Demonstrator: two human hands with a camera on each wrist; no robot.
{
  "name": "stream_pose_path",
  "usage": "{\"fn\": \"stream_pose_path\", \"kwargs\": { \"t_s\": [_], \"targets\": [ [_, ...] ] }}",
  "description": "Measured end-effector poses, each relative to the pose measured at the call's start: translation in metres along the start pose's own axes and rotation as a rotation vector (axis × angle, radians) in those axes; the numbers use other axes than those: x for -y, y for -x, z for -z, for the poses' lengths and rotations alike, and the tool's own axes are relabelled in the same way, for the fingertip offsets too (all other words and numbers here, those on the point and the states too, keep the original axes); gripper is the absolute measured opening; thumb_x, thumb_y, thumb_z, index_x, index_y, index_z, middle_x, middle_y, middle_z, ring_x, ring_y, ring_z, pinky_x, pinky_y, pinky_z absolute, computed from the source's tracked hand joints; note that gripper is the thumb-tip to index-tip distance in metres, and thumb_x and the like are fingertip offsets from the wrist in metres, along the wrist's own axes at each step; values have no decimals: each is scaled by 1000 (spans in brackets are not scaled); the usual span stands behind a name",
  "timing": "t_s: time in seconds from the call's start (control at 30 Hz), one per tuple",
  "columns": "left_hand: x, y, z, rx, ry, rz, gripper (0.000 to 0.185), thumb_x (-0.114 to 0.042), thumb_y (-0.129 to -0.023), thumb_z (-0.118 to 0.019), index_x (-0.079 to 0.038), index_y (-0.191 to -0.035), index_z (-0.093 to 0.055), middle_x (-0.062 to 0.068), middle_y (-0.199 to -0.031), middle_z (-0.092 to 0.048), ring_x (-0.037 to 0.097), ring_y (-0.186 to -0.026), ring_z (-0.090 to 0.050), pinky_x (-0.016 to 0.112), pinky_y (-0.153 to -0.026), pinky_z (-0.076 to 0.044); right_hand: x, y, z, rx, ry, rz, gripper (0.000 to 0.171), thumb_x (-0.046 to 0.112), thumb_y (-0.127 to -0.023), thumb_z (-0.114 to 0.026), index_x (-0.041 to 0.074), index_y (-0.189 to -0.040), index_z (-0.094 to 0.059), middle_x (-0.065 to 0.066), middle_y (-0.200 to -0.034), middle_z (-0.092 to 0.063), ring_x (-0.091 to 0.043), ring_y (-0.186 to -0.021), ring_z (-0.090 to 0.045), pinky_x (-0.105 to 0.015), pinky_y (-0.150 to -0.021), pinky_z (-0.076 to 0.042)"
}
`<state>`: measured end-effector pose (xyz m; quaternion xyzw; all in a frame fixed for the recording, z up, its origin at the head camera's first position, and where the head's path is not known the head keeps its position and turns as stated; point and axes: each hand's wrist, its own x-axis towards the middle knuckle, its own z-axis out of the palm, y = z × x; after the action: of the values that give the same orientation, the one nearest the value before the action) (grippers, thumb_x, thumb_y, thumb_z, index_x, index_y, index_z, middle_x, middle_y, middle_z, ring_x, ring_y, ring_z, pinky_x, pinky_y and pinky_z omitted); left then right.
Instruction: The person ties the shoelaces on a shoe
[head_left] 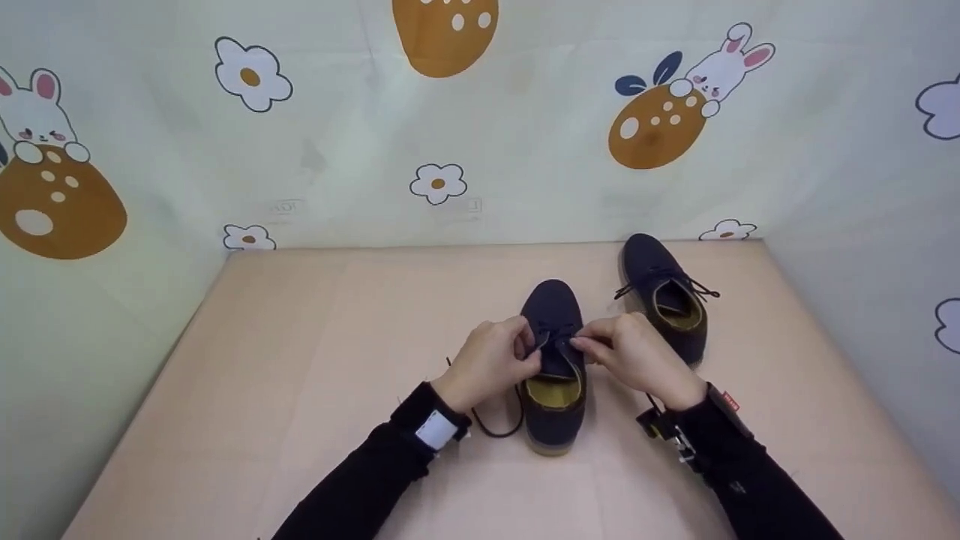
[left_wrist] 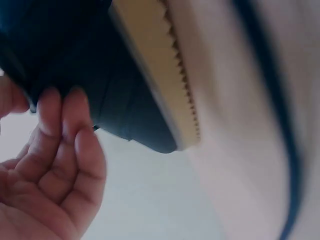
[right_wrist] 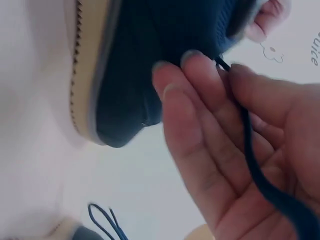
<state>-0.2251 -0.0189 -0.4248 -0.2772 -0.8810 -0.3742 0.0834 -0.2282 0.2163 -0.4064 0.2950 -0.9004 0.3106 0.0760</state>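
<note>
A dark navy lace-up shoe (head_left: pixel 553 304) with a yellowish lining stands between both hands, toe pointing away. My left hand (head_left: pixel 491 356) grips the left edge of its lacing opening with thumb and fingers; in the left wrist view, fingertips (left_wrist: pixel 75 102) press against the dark upper above the pale, ridged sole (left_wrist: pixel 155 55). At the right eyelet edge, my right hand (head_left: pixel 637 356) pinches the dark shoelace (right_wrist: pixel 250 150) between thumb and forefinger, and the lace runs down across the palm. A loose length of lace (head_left: pixel 499 433) curves over the table left of the shoe.
A matching shoe (head_left: pixel 645 259), its lace tied, stands behind and to the right. Both shoes sit on a pale beige tabletop (head_left: pixel 315 337). Printed curtains (head_left: pixel 337 150) with rabbits and flowers enclose the back and sides. A strapped device (head_left: pixel 664 427) is at the right wrist.
</note>
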Motion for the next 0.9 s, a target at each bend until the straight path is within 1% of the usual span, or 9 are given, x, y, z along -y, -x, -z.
{"fn": "stream_pose_path", "kwargs": {
  "t_s": [0.2,0.37,0.43,0.5,0.57,0.63,0.7,0.8,0.9],
  "targets": [
    [4,0,14,114,56,28,14,-12,-83,-74,-10,-81,-60,-8,-66,-59,4,-55,-53,21,-51,-46,-1,-2,-7,11,-133,-40,9,13,-94,-69,10,-92,-78,5,-79,-72,-5,-66,-65,-23,-60,-53],
    [14,-2,28,285,196,113,18,-19,-85,-80,-10,-89,-64,-7,-67,-61,6,-58,-56,22,-54,-46,-4,-3,0,44,-63,19,9,15,-93,-70,10,-92,-78,8,-72,-68,-3,-63,-61,-24,-59,-51],
    [18,-2,37,354,210,139,15,-18,-85,-80,-9,-88,-68,-8,-68,-62,6,-59,-57,22,-54,-45,-6,-2,7,50,-14,34,7,15,-92,-71,11,-91,-77,10,-66,-65,-1,-60,-58,-24,-58,-50],
    [22,-1,47,408,179,137,10,-15,-87,-77,-8,-87,-72,-8,-67,-64,5,-58,-56,21,-53,-44,-9,0,15,39,18,42,6,13,-92,-72,11,-89,-77,11,-63,-61,-1,-57,-56,-25,-57,-48],
    [24,0,56,448,124,110,9,-15,-89,-75,-7,-85,-74,-8,-67,-65,4,-58,-56,21,-53,-43,-12,2,22,4,61,40,5,12,-90,-74,11,-86,-77,11,-62,-61,-1,-54,-54,-26,-55,-47],
    [26,1,65,473,70,76,11,-14,-90,-74,-7,-83,-76,-9,-66,-65,4,-57,-54,21,-52,-42,-17,4,27,-38,119,26,5,12,-88,-76,12,-83,-78,9,-62,-63,-3,-52,-52,-28,-54,-47],
    [27,2,72,483,28,50,11,-13,-90,-74,-6,-81,-75,-9,-66,-64,4,-56,-53,23,-53,-42,-21,6,31,-62,173,-17,5,13,-85,-79,13,-79,-79,9,-64,-66,-4,-53,-53,-30,-55,-47],
    [30,3,81,494,-18,50,11,-12,-88,-76,-8,-78,-75,-10,-66,-63,3,-58,-53,24,-57,-44,-24,7,33,-42,218,-84,5,15,-83,-80,16,-77,-80,11,-69,-70,-5,-56,-55,-32,-57,-48],
    [33,4,85,504,-44,75,11,-13,-87,-77,-10,-76,-75,-11,-66,-62,4,-60,-53,25,-60,-45,-25,7,34,0,217,-109,6,16,-83,-80,18,-78,-80,12,-71,-70,-6,-59,-57,-32,-58,-48]
  ]
}}
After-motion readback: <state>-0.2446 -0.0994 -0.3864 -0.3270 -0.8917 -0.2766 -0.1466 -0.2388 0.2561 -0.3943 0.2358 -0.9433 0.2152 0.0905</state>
